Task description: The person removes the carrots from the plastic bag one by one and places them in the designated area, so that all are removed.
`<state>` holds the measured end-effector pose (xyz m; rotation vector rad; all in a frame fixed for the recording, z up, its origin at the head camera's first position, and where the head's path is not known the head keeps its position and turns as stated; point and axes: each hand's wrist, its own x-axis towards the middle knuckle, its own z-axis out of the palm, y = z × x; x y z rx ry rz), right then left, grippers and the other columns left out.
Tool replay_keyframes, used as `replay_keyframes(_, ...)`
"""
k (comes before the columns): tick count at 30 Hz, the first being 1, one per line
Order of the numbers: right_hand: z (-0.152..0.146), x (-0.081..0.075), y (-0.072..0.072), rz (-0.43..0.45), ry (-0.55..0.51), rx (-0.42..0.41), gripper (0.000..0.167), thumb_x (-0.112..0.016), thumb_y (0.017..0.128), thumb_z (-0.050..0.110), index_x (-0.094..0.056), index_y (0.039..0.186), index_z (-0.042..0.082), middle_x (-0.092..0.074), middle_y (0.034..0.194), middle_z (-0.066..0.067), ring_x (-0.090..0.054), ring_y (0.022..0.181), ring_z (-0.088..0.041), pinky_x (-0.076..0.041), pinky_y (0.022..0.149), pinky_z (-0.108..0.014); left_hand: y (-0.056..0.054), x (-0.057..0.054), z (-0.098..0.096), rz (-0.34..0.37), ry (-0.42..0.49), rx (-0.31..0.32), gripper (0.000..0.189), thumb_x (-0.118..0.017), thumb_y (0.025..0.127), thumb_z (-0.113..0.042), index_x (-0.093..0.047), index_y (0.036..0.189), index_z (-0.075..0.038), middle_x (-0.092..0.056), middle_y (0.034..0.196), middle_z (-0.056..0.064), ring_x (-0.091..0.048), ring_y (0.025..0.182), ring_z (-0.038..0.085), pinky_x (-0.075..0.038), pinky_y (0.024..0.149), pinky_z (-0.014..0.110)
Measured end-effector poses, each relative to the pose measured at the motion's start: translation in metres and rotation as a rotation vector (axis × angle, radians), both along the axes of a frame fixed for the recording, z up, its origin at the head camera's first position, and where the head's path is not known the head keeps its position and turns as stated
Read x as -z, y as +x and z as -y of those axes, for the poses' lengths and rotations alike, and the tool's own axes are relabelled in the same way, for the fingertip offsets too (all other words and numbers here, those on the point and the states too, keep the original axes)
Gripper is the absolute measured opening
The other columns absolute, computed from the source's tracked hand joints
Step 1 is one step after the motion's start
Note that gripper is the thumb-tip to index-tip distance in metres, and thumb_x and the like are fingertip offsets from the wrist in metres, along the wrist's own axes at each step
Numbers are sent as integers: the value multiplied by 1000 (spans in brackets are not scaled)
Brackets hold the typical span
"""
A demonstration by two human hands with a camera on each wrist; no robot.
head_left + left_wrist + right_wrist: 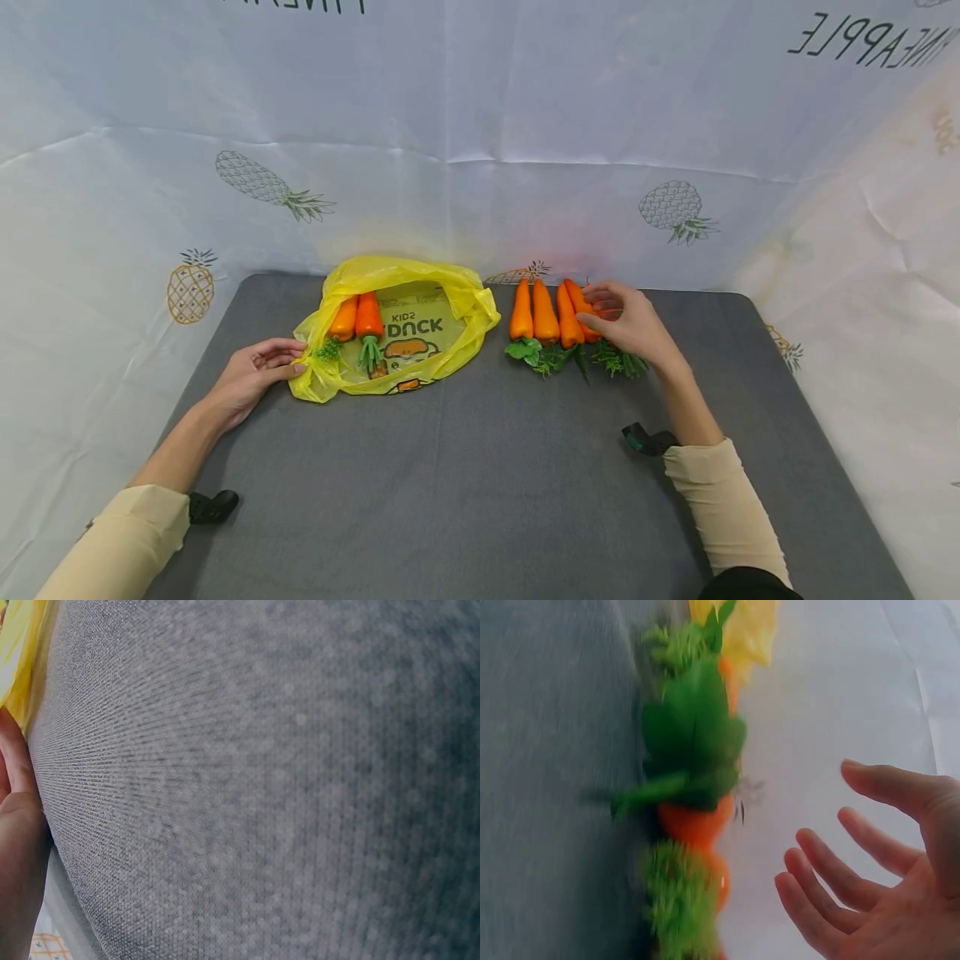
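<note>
A yellow plastic bag (405, 268) lies on its side at the back left of the table, its mouth facing me. Two orange carrots with green tops, one lighter (344, 320) and one deeper orange (368, 312), are inside at its left. My left hand (251, 375) pinches the left edge of the bag's mouth between thumb and fingers. To the bag's right, several carrots (545, 315) lie side by side, leafy ends toward me. My right hand (636, 325) is over the right end of this row. The right wrist view shows its fingers (840, 881) spread, apart from the carrots' leaves (690, 735).
A grey cloth (450, 483) covers the table. Right behind the table's far edge hangs a white curtain (480, 108) printed with pineapples. Black wrist straps (213, 506) sit by both beige sleeves (123, 533).
</note>
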<state>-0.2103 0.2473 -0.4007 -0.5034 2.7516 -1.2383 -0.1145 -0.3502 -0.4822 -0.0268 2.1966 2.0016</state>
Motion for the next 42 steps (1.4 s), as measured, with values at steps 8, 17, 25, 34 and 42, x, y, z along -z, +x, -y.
replay_keyframes(8, 41, 0, -4, -14, -45, -40, 48, -78, 102, 24, -62, 143, 4, -67, 142, -24, -64, 132, -46, -54, 112, -63, 0, -1, 1, -3, 3, 0, 30, -75, 101, -2, -71, 128, -12, -75, 114, -16, -70, 101, -3, -58, 88, 11)
replay_keyframes(17, 84, -3, -7, -40, -98, -94, 43, -78, 102, 23, -65, 137, 1, -69, 138, -23, -66, 130, -44, -55, 111, -61, 0, -5, -1, 9, 10, -7, 30, -75, 101, -1, -71, 128, -11, -75, 113, -16, -70, 100, -2, -58, 87, 11)
replay_keyframes(25, 116, 0, -13, -75, -124, -171, 38, -76, 103, 20, -66, 135, 2, -70, 136, -20, -67, 128, -43, -58, 108, -58, 0, -5, 0, 18, 12, -11, 30, -75, 100, -1, -71, 128, -11, -75, 112, -17, -70, 101, -2, -58, 87, 10)
replay_keyframes(34, 156, -1, -20, -86, -106, -236, 36, -73, 105, 22, -68, 133, 0, -72, 133, -19, -70, 122, -36, -61, 104, -51, 0, -5, 1, 28, 11, -12, 30, -75, 101, -2, -71, 129, -12, -75, 113, -17, -70, 102, -2, -57, 88, 10)
replay_keyframes(42, 186, 0, -20, -66, -151, -269, 33, -74, 104, 20, -67, 131, 2, -71, 135, -21, -70, 124, -38, -60, 107, -54, -1, -5, 0, 30, -9, -18, 30, -76, 101, -3, -71, 128, -14, -75, 113, -18, -70, 101, -3, -57, 88, 10)
